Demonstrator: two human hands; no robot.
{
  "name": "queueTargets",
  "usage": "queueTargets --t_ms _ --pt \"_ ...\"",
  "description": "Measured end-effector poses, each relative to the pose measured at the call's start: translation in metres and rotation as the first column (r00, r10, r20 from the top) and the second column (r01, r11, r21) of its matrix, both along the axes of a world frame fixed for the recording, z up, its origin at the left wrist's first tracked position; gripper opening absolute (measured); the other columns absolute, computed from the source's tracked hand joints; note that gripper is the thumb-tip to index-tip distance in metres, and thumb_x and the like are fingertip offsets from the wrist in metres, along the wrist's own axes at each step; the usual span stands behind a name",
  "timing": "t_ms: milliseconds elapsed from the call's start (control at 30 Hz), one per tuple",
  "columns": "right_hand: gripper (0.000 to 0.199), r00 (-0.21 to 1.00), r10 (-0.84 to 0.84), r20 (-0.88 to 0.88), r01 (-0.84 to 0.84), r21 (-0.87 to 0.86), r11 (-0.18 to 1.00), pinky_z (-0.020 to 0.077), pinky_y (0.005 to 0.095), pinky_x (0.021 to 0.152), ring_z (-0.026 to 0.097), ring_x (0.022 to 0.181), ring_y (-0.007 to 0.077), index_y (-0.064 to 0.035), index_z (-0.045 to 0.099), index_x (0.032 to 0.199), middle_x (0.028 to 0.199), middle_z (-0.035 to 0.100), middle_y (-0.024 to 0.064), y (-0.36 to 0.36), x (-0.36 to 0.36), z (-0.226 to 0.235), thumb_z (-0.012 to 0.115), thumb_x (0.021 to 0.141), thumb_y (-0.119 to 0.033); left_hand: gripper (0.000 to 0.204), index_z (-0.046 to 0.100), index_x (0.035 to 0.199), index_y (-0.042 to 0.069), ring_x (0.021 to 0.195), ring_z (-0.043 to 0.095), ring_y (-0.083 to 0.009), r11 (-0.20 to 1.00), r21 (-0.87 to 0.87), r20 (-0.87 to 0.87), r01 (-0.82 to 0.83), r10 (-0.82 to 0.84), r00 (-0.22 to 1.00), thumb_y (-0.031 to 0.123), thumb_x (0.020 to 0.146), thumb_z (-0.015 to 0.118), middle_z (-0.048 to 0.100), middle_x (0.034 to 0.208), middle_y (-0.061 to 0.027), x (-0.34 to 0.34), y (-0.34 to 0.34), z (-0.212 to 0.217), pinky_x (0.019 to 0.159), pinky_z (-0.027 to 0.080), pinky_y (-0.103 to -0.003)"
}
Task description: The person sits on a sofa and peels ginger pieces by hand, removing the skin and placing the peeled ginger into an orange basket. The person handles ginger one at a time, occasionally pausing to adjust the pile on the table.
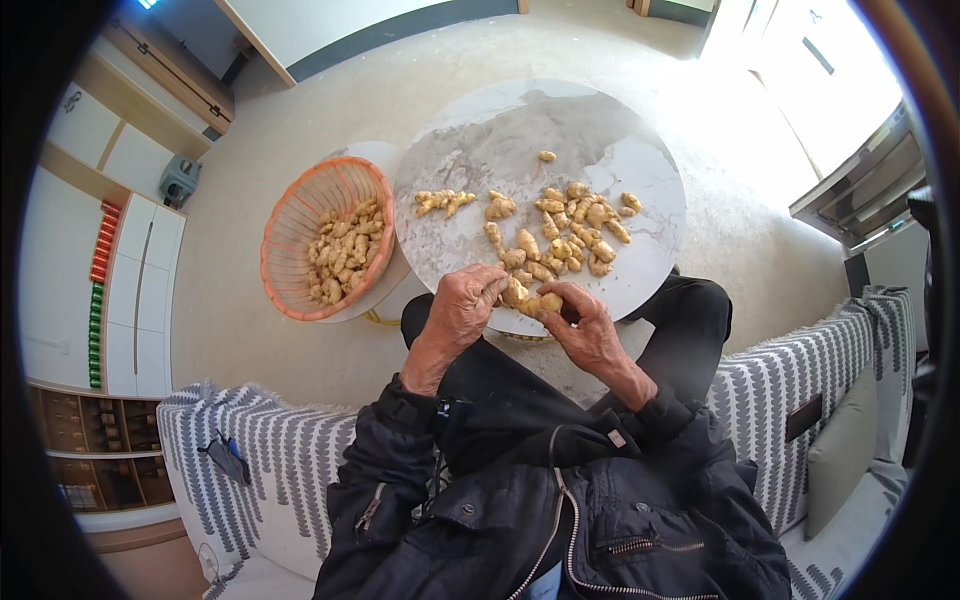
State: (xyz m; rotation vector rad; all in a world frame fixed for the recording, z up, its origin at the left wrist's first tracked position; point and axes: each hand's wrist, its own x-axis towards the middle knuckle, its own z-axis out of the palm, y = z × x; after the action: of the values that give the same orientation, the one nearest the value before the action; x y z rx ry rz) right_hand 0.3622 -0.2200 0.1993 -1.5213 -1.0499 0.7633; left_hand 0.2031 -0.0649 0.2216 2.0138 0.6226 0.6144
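Between my two hands is a knobbly piece of ginger root (528, 300), held over the near edge of the round marbled table (455, 150). My left hand (462, 305) grips its left end with closed fingers. The thumb and fingers of my right hand (588, 325) pinch its right end. Just beyond my hands lies a loose pile of ginger pieces (575, 225). Left of that pile sit a single ginger chunk (500, 206) and a longer branched ginger root (443, 201). One small ginger piece (547, 156) rests apart, farther back.
An orange plastic basket (268, 250) with many ginger roots (345, 250) stands left of the table on a lower round surface. A sofa with a grey-and-white patterned throw (270, 460) is around me, with a cushion (842, 455) at right. White cabinets (140, 290) line the left.
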Motion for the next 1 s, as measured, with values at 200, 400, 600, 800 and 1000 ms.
queueTargets --t_ms 200,400,600,800,1000 --pt "0.029 0.996 0.020 0.084 -0.024 0.043 0.999 0.0488 0.0241 0.067 0.057 0.073 0.0082 -0.0019 0.065 0.118 0.092 0.060 0.0042 -0.004 0.002 0.006 0.072 0.090 -0.001 0.013 0.070 0.102 -0.004 0.070 0.065 -0.0165 0.988 -0.148 0.011 -0.054 0.056 0.998 0.007 0.097 0.067 0.069 0.082 -0.0095 -0.002 -0.005 0.001 0.063 0.052 -0.028" --pt "0.029 0.991 0.038 0.127 -0.042 0.025 0.999 0.0491 0.0250 0.067 0.058 0.073 0.0095 -0.0020 0.066 0.119 0.093 0.061 0.0055 -0.004 0.005 0.010 0.071 0.090 0.000 0.013 0.070 0.103 -0.005 0.071 0.065 -0.0110 0.991 0.121 0.025 0.054 -0.057 0.998 0.007 0.098 0.066 0.070 0.084 -0.0080 -0.004 -0.005 0.003 0.063 0.053 -0.026" --pt "0.028 0.995 0.047 0.091 -0.050 0.040 0.998 0.0492 0.0314 0.065 0.060 0.069 0.0169 -0.0020 0.066 0.116 0.086 0.060 0.0106 -0.005 0.006 0.009 0.073 0.089 -0.006 0.013 0.070 0.103 -0.004 0.068 0.064 -0.0123 0.999 0.005 0.015 0.045 -0.045 0.999 0.007 0.098 0.066 0.068 0.081 -0.0082 -0.006 -0.006 -0.005 0.062 0.052 -0.027" --pt "0.029 0.996 0.094 0.007 -0.094 -0.034 0.995 0.0506 0.0251 0.072 0.060 0.079 0.0093 -0.0011 0.064 0.121 0.094 0.060 0.0054 -0.008 0.007 0.000 0.069 0.092 0.000 0.010 0.067 0.101 -0.003 0.065 0.063 -0.0131 0.974 0.219 0.047 -0.052 0.043 0.998 0.006 0.099 0.064 0.066 0.079 -0.0069 -0.005 -0.015 -0.016 0.060 0.051 -0.029" --pt "0.029 0.996 0.074 0.051 -0.076 0.050 0.996 0.0499 0.0319 0.066 0.060 0.069 0.0185 -0.0023 0.067 0.117 0.089 0.063 0.0102 -0.010 0.006 0.002 0.072 0.088 -0.003 0.009 0.065 0.103 -0.002 0.065 0.063 -0.0111 0.978 0.175 0.020 -0.115 0.113 0.993 0.005 0.098 0.060 0.066 0.079 -0.0054 -0.007 -0.014 -0.029 0.059 0.051 -0.029"
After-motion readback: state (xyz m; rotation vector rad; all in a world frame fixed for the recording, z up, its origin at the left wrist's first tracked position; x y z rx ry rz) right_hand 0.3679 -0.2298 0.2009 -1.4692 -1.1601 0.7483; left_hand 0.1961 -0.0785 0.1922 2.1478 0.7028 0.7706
